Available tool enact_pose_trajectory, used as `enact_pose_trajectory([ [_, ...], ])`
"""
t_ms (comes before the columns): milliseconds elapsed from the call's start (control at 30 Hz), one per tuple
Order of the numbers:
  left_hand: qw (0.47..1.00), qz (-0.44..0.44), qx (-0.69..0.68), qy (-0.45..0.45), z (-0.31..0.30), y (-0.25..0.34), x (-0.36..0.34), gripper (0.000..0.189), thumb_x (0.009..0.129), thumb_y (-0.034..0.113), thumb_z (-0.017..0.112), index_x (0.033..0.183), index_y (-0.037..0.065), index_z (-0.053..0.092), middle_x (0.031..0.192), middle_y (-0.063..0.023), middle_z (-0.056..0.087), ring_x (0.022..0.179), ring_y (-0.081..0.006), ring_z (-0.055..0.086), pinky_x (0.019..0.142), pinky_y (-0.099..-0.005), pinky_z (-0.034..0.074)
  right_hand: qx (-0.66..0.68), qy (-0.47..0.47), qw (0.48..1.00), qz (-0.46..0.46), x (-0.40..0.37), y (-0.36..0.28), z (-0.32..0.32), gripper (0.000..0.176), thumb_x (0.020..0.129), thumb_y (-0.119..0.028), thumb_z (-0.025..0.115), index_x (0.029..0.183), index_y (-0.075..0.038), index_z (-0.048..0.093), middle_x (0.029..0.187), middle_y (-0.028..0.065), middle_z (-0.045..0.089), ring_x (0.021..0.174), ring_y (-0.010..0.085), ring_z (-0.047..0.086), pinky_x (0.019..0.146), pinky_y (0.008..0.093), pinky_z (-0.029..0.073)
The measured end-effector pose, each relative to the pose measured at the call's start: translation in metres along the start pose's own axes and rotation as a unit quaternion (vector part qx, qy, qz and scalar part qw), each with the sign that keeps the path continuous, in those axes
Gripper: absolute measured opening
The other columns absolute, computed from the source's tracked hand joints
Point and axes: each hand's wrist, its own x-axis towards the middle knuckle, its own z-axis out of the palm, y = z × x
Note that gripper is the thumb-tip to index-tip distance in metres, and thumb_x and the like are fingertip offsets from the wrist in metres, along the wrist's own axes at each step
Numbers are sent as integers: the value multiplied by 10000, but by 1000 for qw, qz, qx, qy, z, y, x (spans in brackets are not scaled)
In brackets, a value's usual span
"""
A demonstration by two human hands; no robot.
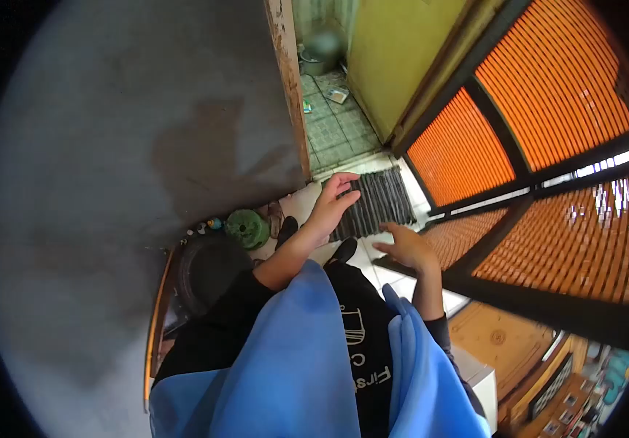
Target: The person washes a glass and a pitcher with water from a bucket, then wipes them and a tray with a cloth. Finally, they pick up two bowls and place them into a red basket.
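Note:
My left hand (331,210) is held out in front of my body, its fingers loosely curved and apart from the thumb, with nothing in it. To its right, my right hand (408,247) hangs in the air with spread fingers, and it is bare too. Below both lies a grey and black striped floor mat (381,202) at a doorway; neither hand touches it. A blue cloth (292,358) drapes over my black printed top (364,296). My feet in black (344,251) stand on white tiles.
Left is a grey wall (95,182); at its foot sit a green round object (247,228) and a dark round tub-like thing (216,270). Ahead, a yellow-green door (395,66) opens onto a tiled room with a basin (317,66). An orange slatted screen (555,80) stands right.

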Motion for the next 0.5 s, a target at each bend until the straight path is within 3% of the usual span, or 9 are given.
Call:
enact_pose_trajectory([
  [167,992,-87,48,76,-32,25,68,363,816,265,485,1137,111,416,1172,-31,392,1108,-169,352,917,-354,286,35,179,976,-116,97,7,-69,511,706,-261,616,1133,-37,447,1026,221,508,946,347,503,813,377,402],
  [267,988,-83,65,111,-44,35,109,353,815,258,488,1134,126,417,1172,-32,390,1103,-161,350,900,-349,296,32,162,984,-72,136,5,-103,505,699,-269,616,1113,-21,465,1022,233,509,958,350,498,816,378,401],
  [367,987,-60,47,143,-42,23,146,333,811,239,492,1120,137,420,1185,-32,391,1090,-158,361,884,-339,308,11,112,989,-101,177,25,-115,521,695,-284,617,1113,-12,464,1026,243,507,966,355,493,830,379,392],
  [433,980,-101,13,172,-33,-1,176,331,806,212,492,1119,137,414,1198,-30,388,1086,-151,367,870,-337,318,26,39,993,-104,203,37,-130,522,705,-253,631,1110,27,459,1072,236,504,985,324,501,853,340,384],
  [467,974,-97,-13,206,-24,-12,196,339,763,197,541,1076,105,449,1063,-19,446,981,-132,406,781,-282,347,18,31,994,-105,219,45,-139,518,708,-254,630,1111,22,460,1067,233,507,969,315,510,843,342,391],
  [500,968,-130,-25,213,-23,-22,220,377,757,198,543,1102,120,411,1114,-37,425,1018,-155,392,804,-330,339,10,23,994,-107,235,52,-148,514,711,-255,628,1113,18,461,1062,230,510,953,307,518,833,343,397],
])
